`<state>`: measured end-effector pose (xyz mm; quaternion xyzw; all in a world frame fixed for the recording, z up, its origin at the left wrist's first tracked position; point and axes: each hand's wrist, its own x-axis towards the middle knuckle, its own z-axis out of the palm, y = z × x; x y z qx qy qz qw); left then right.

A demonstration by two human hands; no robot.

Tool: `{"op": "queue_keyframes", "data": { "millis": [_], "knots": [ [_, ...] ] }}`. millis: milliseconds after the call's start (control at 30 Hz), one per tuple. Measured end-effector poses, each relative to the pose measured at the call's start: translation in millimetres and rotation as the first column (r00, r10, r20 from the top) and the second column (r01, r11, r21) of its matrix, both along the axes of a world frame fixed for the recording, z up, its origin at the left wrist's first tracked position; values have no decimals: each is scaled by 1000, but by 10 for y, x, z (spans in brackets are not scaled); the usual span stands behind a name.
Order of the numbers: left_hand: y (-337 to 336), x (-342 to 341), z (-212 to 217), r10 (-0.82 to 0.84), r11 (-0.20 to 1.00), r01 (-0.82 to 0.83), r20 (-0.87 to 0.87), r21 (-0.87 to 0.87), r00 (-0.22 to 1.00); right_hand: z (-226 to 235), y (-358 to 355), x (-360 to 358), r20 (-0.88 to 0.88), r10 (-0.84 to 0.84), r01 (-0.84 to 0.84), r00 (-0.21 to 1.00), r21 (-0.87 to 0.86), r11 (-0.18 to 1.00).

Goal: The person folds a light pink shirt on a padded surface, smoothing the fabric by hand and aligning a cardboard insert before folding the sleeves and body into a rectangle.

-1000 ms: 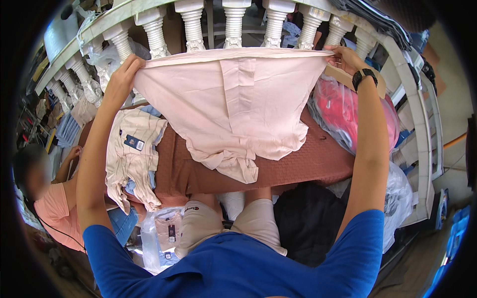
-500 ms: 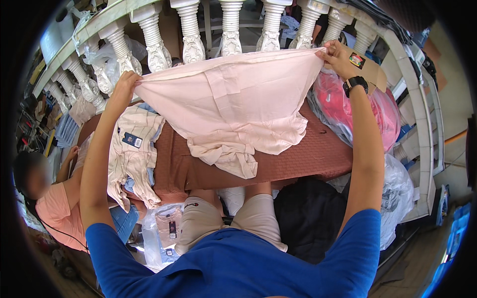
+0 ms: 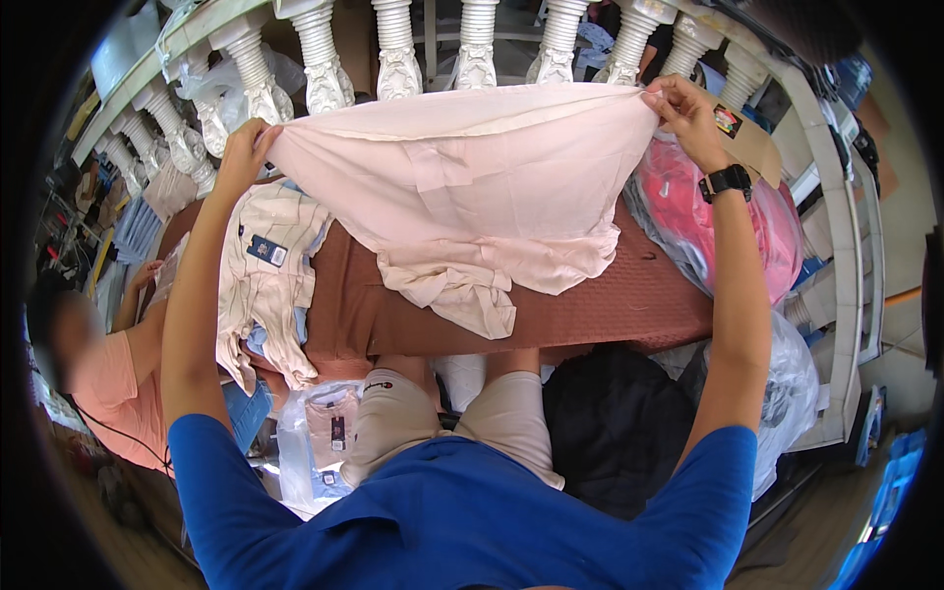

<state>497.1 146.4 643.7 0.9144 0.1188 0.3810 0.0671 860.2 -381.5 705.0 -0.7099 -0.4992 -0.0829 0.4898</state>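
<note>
A pale pink shirt (image 3: 462,187) hangs spread between my two raised hands. My left hand (image 3: 250,149) pinches its upper left corner. At the upper right corner, my right hand (image 3: 683,116) grips the cloth between thumb and fingers. The shirt's upper edge runs nearly straight across, with a slack fold below it. Its lower part lies bunched on the brown-covered table (image 3: 580,320). Next to my left forearm lies a cream striped shirt (image 3: 264,295) with a dark tag (image 3: 266,251), over something light blue.
Red clothing in clear plastic (image 3: 733,211) and a cardboard piece (image 3: 757,147) are at the right. A white balustrade (image 3: 477,49) borders the far side. A person in a salmon top (image 3: 123,393) sits at left. Packed shirts (image 3: 332,438) and a black bundle (image 3: 615,423) lie below the table edge.
The shirt's upper edge has shifted slightly up in the picture, and its fold sags wider. My right hand is a little farther right. Both hands keep their hold.
</note>
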Motion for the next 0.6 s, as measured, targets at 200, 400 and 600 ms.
{"op": "queue_keyframes", "data": {
  "millis": [200, 400, 600],
  "knots": [
    [-3, -25, 118, 73, 997, -69, 163, -30, 984, -12, -128, 227, 62, -28, 24, 998, 57, 998],
    [-105, -23, 440, 139, 990, -142, 252, -5, 958, 187, -381, 354, -154, 53, -26, 987, 172, 985],
    [-197, -343, 1441, -52, 997, 37, 257, 62, 965, 790, -464, 116, 99, -98, 94, 990, 38, 995]
  ]
}}
